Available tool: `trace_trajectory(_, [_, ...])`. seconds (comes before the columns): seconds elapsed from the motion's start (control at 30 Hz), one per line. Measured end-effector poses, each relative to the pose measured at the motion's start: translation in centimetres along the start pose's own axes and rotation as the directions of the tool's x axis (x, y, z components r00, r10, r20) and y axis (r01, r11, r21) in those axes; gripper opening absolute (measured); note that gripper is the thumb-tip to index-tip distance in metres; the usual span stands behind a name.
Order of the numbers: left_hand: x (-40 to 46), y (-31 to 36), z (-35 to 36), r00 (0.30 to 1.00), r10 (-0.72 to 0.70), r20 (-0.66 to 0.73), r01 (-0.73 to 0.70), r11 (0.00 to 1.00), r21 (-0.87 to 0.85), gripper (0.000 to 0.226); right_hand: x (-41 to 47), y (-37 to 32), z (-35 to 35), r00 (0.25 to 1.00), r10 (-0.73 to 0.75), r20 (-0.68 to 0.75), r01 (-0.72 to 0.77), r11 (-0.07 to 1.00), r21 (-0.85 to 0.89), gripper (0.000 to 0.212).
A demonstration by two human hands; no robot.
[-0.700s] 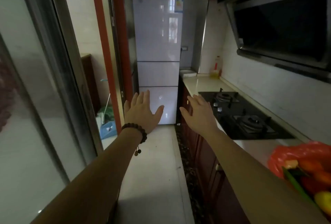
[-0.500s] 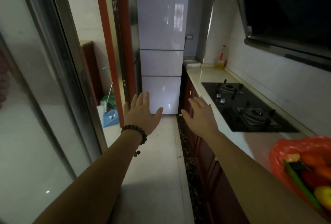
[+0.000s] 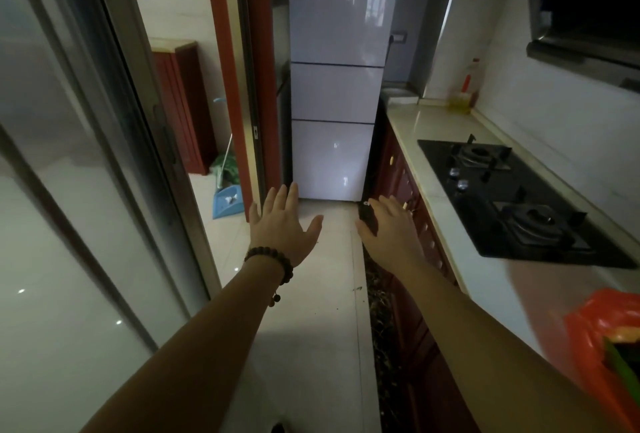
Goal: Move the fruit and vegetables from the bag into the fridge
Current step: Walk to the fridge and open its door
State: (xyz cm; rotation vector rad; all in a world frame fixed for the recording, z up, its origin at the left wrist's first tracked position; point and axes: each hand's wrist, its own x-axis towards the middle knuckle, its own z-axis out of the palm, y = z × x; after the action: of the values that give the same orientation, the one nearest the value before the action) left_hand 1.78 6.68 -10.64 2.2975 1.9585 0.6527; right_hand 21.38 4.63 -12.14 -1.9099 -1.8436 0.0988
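A tall white fridge (image 3: 336,93) with three shut doors stands at the far end of a narrow kitchen aisle. An orange plastic bag (image 3: 602,325) sits on the counter at the lower right edge, with green and orange produce (image 3: 623,356) showing inside. My left hand (image 3: 285,225), with a bead bracelet on the wrist, is stretched forward with fingers spread and holds nothing. My right hand (image 3: 391,228) reaches forward beside it, fingers straight, also holding nothing. Both hands are well short of the fridge and apart from the bag.
A black gas hob (image 3: 502,197) is set in the pale counter (image 3: 426,142) on the right, above dark red cabinets (image 3: 415,225). A bottle (image 3: 465,90) stands at the counter's far end. Glass sliding doors (image 3: 86,190) line the left. A blue dustpan (image 3: 227,200) lies beyond the doorway.
The view has moved forward and tipped down: the fridge looks nearer and the bag has slid toward the lower right corner. Both hands stay outstretched and open.
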Motion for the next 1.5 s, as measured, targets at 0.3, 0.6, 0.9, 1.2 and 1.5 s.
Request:
trace_trajectory(0.3, [17.6,-3.9,5.6,0.999,0.007,0.045,-0.007,1.000,0.002,0.076,17.0,0.7,6.8,1.000,0.022,0.020,-0.021,1.000,-0.015,0.057])
trace_trajectory(0.6, [35.7,-6.3,8.3,0.997,0.051,0.064,-0.052,0.999,0.011,0.078,34.8,0.1,10.0,0.996,0.080,-0.042,-0.077,0.996,0.054,0.055])
trace_trajectory(0.9, [51.0,-6.0,13.5,0.998,0.024,0.062,-0.021,0.998,-0.052,0.079,50.7,4.9,13.3,0.998,0.046,-0.037,-0.046,0.999,-0.001,0.056])
trace_trajectory(1.2, [72.5,-2.0,18.8,1.000,-0.006,-0.028,0.005,0.999,-0.040,0.079,73.2,11.1,13.9,0.995,-0.031,-0.092,0.031,1.000,-0.001,0.056])
trace_trajectory(1.5, [88.2,-0.4,21.1,0.995,-0.033,-0.091,0.029,0.999,-0.042,0.079,89.8,14.2,13.8,0.991,-0.100,-0.094,0.099,0.995,-0.020,0.057])
